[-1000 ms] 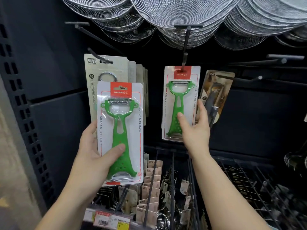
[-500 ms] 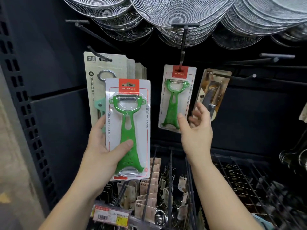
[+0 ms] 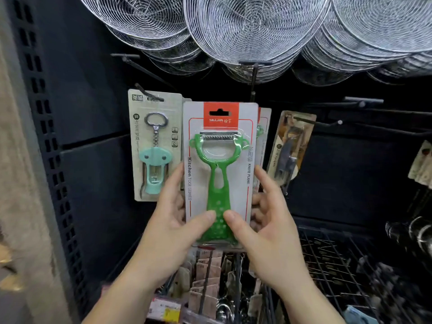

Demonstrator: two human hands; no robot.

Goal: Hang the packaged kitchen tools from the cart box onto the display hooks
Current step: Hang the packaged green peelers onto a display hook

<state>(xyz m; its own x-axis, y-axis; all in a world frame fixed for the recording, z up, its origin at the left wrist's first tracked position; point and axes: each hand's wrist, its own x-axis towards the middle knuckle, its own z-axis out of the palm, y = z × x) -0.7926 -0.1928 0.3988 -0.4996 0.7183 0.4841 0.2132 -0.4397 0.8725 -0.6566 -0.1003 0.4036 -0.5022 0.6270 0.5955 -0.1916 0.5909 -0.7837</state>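
A carded green peeler pack (image 3: 219, 160) with a red header is held upright in both hands, in front of the display hook (image 3: 254, 76) below the strainers. My left hand (image 3: 173, 225) grips its lower left edge, thumb on the front. My right hand (image 3: 264, 220) grips the lower right edge, thumb on the green handle. A second peeler pack (image 3: 264, 136) hangs right behind it, mostly hidden.
A corkscrew pack (image 3: 154, 146) hangs on the hook to the left, a knife pack (image 3: 289, 150) to the right. Wire strainers (image 3: 252, 26) hang overhead. Bare hooks (image 3: 362, 104) stick out on the right. Lower racks (image 3: 215, 277) carry more packs.
My left hand has carried the peeler pack to the right, in front of the hung peeler. My right hand has let go of the hung pack and taken the held pack's right edge.
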